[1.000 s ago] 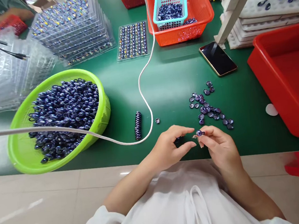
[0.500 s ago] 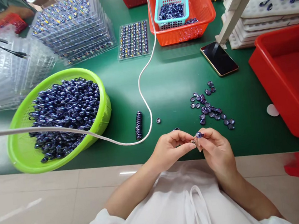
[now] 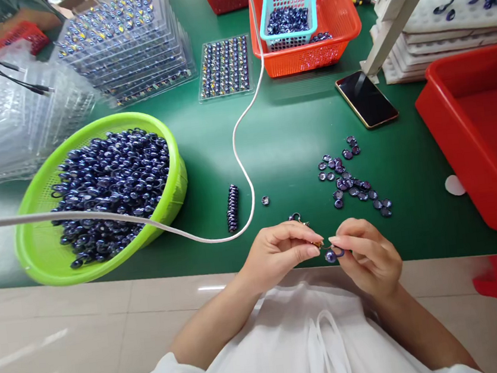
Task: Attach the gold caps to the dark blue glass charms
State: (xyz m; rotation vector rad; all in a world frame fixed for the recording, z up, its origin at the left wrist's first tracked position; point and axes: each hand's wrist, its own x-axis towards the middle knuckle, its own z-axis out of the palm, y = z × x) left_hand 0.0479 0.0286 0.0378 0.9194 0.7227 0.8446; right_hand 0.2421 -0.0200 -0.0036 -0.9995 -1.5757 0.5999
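Observation:
Close to the table's front edge, my left hand pinches a tiny gold-coloured piece between thumb and fingertips. Just right of it, my right hand has its fingers closed on a dark blue ring-shaped piece with a shiny round bead. The fingertips of both hands are nearly touching. Another small dark blue ring-shaped piece lies just beyond my left fingers. Ahead of my right hand are scattered small dark blue round cups. A single small cup and a neat row of dark blue pieces lie left of them.
A lime green basket heaped with dark blue pieces stands left. A white cable crosses the table. Farther back are stacked clear trays, an orange basket and a phone. A red bin stands right.
The beaded ring-shaped piece has gone from above my right fingertips to below them. My right hand has shifted slightly right and down. The ring-shaped piece beyond my left hand shows more fully.

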